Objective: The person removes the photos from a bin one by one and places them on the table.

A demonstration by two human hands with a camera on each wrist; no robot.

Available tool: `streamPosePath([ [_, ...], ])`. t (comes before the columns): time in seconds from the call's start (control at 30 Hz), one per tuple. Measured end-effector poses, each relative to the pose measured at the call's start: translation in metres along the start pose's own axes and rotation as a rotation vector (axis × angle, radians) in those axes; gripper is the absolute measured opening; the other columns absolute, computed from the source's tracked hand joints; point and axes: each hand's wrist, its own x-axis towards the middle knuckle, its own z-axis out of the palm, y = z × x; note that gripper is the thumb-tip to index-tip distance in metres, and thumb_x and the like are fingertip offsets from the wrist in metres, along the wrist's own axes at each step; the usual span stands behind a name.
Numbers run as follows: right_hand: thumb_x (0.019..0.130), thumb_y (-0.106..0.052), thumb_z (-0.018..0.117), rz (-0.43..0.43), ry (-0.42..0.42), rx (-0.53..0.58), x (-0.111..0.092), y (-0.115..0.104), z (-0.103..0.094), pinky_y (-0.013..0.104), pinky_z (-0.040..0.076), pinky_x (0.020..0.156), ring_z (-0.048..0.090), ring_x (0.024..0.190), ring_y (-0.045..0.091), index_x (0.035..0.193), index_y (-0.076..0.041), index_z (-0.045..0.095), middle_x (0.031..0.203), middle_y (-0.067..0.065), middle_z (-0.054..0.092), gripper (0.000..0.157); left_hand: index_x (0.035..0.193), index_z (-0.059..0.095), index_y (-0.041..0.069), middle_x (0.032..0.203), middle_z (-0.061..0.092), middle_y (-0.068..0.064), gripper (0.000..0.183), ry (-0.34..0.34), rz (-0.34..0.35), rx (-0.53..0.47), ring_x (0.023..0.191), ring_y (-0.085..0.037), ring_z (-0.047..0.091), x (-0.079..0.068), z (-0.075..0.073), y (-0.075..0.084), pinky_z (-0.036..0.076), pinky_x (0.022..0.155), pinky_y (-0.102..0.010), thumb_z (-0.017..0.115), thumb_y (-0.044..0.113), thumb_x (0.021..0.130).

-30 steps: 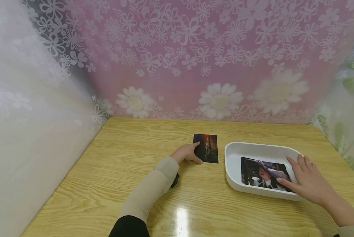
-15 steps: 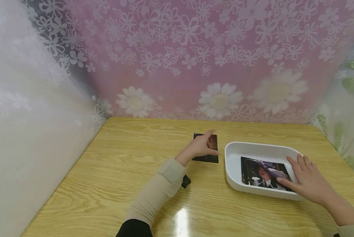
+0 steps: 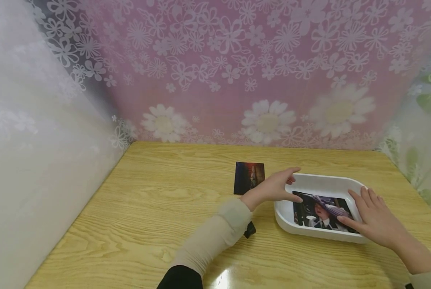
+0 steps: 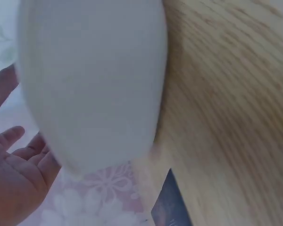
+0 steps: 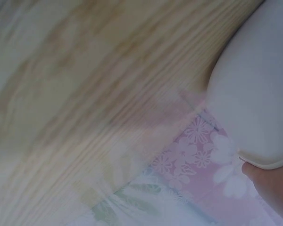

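Note:
In the head view a white plastic tray [image 3: 285, 224] stands on the right of the table, with a photo card [image 3: 325, 212] of a figure in a wide purple hat inside. My left hand [image 3: 273, 186] is over its left rim, thumb and fingers spread apart and holding nothing. The left wrist view shows the open palm [image 4: 19, 179] beside the tray wall [image 4: 94, 84]. My right hand [image 3: 377, 218] rests on the tray's right rim with fingers extended, the thumb reaching inside over the card. A second, dark photo card [image 3: 245, 178] lies flat left of the tray, partly behind my left hand.
The wood-grain table [image 3: 128, 224] reaches back to a pink floral curtain [image 3: 219, 72]. Pale sheeting [image 3: 49, 168] borders the left, and a leaf-patterned one [image 3: 417, 160] the right. A black wrist device [image 3: 250, 230] shows beneath the left sleeve.
My left hand has left the dark card and moved right to the tray's left rim. The dark card stays on the table; my right hand has not visibly moved.

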Motion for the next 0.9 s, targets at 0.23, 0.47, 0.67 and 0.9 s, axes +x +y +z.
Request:
streamPosePath([
  [0.23, 0.082, -0.044, 0.057, -0.002, 0.005, 0.003, -0.001, 0.000, 0.000, 0.051, -0.016, 0.095, -0.010, 0.123, 0.049, 0.133, 0.016, 0.018, 0.131, 0.044, 0.008, 0.087, 0.143, 0.016, 0.022, 0.137, 0.033, 0.005, 0.088, -0.127, 0.039, 0.356, 0.121, -0.003, 0.032, 0.018, 0.017, 0.005, 0.026, 0.093, -0.014, 0.067, 0.043, 0.074],
  [0.47, 0.082, -0.043, 0.057, -0.005, 0.014, 0.014, -0.001, 0.000, 0.000, 0.050, -0.016, 0.095, -0.012, 0.124, 0.047, 0.133, 0.015, 0.018, 0.131, 0.044, 0.007, 0.087, 0.143, 0.011, 0.029, 0.140, 0.025, 0.012, 0.094, -0.226, -0.033, 0.515, 0.123, 0.000, 0.026, 0.029, 0.029, 0.009, 0.023, 0.097, -0.017, 0.067, 0.051, 0.070],
  [0.67, 0.082, -0.043, 0.058, -0.001, 0.016, 0.006, 0.000, 0.000, 0.000, 0.052, -0.014, 0.095, -0.009, 0.123, 0.049, 0.132, 0.016, 0.019, 0.131, 0.044, 0.009, 0.087, 0.140, 0.004, 0.040, 0.136, 0.030, 0.013, 0.098, -0.290, -0.127, 0.622, 0.121, -0.001, 0.030, 0.036, 0.040, 0.011, 0.030, 0.094, -0.024, 0.065, 0.058, 0.065],
  [0.9, 0.081, -0.043, 0.058, 0.006, 0.017, 0.007, -0.001, 0.000, 0.000, 0.052, -0.014, 0.095, -0.008, 0.123, 0.049, 0.132, 0.016, 0.020, 0.130, 0.044, 0.010, 0.087, 0.139, 0.003, 0.044, 0.128, 0.037, 0.015, 0.095, -0.338, -0.153, 0.798, 0.113, -0.002, 0.039, 0.035, 0.051, 0.011, 0.039, 0.082, -0.024, 0.054, 0.071, 0.063],
])
